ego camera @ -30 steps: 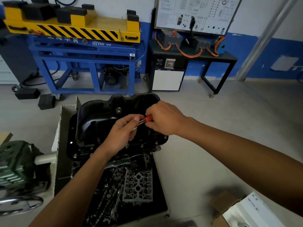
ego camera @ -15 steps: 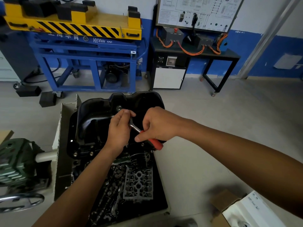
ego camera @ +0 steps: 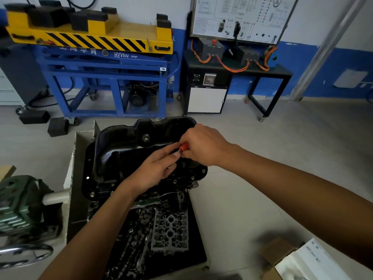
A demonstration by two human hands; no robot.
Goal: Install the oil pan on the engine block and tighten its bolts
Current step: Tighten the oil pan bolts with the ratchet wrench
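A glossy black oil pan (ego camera: 121, 154) lies on the engine block (ego camera: 141, 199), with bolts along its near flange (ego camera: 175, 180). My right hand (ego camera: 203, 146) grips the red handle of a ratchet wrench (ego camera: 183, 147) over the pan's right side. My left hand (ego camera: 159, 170) rests on the wrench's head end above the near flange, fingers covering the head and the bolt under it.
A tray (ego camera: 171, 229) of grey engine parts sits below the block. A green engine stand (ego camera: 22, 209) is at the left, a cardboard box (ego camera: 298, 259) at bottom right. A blue-yellow lift (ego camera: 101, 57) and a black bench (ego camera: 238, 73) stand behind.
The red handle swung from the near right, back up over the pan. My right hand moved up with it; my left hand stayed on the wrench's head.
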